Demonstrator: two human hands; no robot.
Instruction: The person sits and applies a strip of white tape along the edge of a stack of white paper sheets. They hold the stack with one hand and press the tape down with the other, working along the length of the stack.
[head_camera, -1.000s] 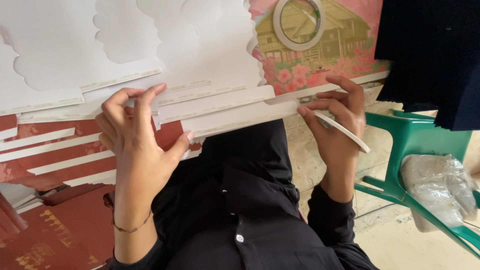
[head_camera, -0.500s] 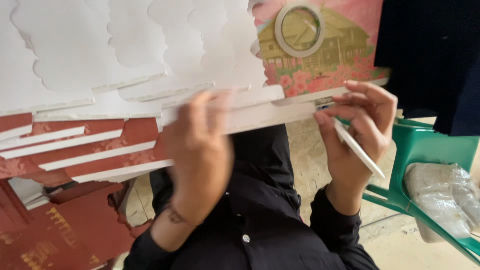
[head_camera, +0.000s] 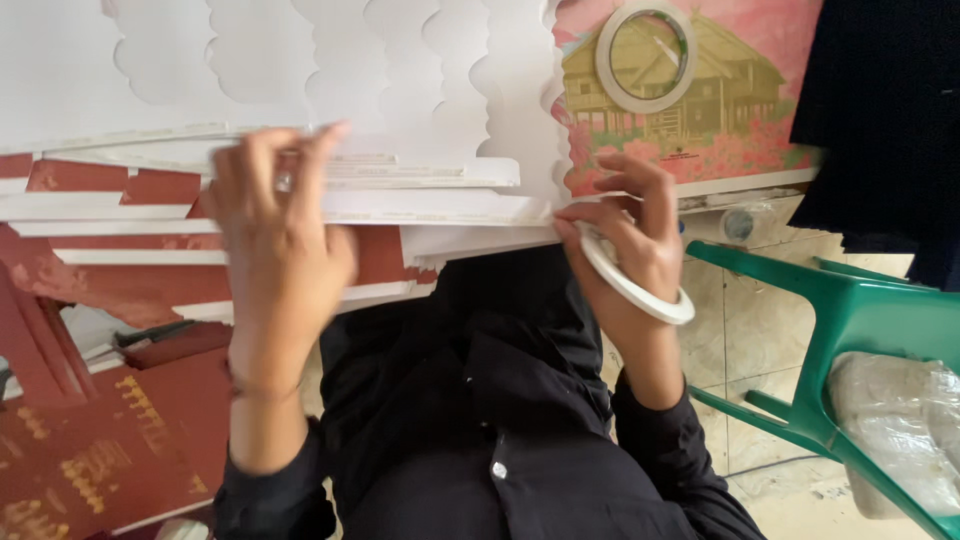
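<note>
Left grip (head_camera: 285, 235) has slid back along white cards (head_camera: 400, 190).

The light is soft and even, like daylight, and the scene looks bright. The stack of white scalloped card sheets (head_camera: 380, 90) shines almost pure white near the top, so its edges are hard to see there. The left hand (head_camera: 280, 250) is smeared with blur, most of all at the fingers and the wrist. The right hand (head_camera: 630, 245) looks sharper, with only a little blur. The black buttoned shirt (head_camera: 480, 440) is very dark, and its folds barely show. Shadows are faint.
</note>
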